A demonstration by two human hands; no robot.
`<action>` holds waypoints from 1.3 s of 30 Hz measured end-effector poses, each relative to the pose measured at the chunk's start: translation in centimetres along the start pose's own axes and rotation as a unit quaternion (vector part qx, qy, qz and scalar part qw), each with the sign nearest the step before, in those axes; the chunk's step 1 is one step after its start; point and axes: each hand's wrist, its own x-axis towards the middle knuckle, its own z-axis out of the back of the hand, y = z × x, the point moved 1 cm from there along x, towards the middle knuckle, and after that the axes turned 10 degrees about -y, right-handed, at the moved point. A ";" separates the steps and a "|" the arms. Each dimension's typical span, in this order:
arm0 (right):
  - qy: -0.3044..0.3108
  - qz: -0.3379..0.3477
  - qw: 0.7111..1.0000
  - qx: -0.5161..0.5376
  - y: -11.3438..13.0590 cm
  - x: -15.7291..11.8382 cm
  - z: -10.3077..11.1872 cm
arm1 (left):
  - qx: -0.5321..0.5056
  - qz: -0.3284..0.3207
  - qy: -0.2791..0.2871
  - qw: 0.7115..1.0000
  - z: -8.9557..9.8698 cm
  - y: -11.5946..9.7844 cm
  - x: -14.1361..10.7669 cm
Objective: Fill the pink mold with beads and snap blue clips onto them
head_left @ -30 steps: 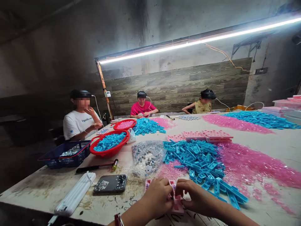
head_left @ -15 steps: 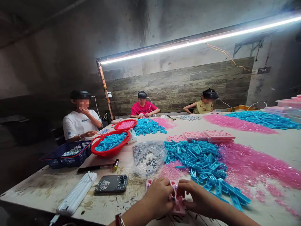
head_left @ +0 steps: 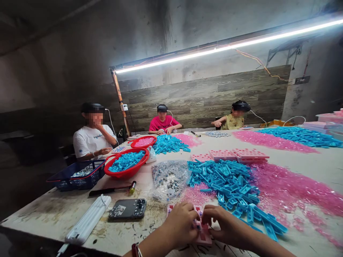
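Note:
Low in the head view, a pink tray with recesses (head_left: 204, 238) lies on the table close to me, partly covered by my hands. My left hand (head_left: 182, 222) rests over its left side, fingers curled down to a small part set in the tray. From the right, my right hand (head_left: 223, 222) reaches in with bent fingers, thumb and fingertips close together at the tray. What either set of fingertips pinches is hidden or too small to name. Blue plastic pieces (head_left: 225, 178) are heaped just beyond my right hand, and a clear bag of small parts (head_left: 170, 182) sits beyond my left.
Pink clear pieces (head_left: 292, 189) spread to the right; stacked pink trays (head_left: 250, 154) stand behind the blue heap. Leftward are a phone (head_left: 128, 208), a white power bank (head_left: 88, 220), a hammer (head_left: 115, 190), a red basket (head_left: 127, 174) and a blue basket (head_left: 64, 184). Three people sit across.
My hands stay at nearly the same spot on the tray. Across the table, the person at the right has shifted an arm, and the view has moved slightly.

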 end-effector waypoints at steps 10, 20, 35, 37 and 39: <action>0.002 -0.005 1.000 0.005 0.0 0.0 0.1 | -0.009 -0.008 -0.003 1.000 0.0 0.1 -0.1; -0.015 0.029 0.999 0.006 -0.3 0.0 0.2 | -0.014 -0.014 0.003 1.000 0.6 0.0 0.0; -0.078 0.054 0.995 0.031 0.8 0.4 -0.4 | -0.091 -0.036 0.012 0.995 1.3 1.5 -0.1; -0.071 0.057 0.995 0.044 0.8 0.5 -0.7 | -0.095 -0.037 0.011 0.995 1.2 1.5 -0.1; -0.061 0.059 0.995 0.045 0.8 0.5 -0.8 | -0.100 -0.038 0.009 0.994 1.2 1.5 -0.1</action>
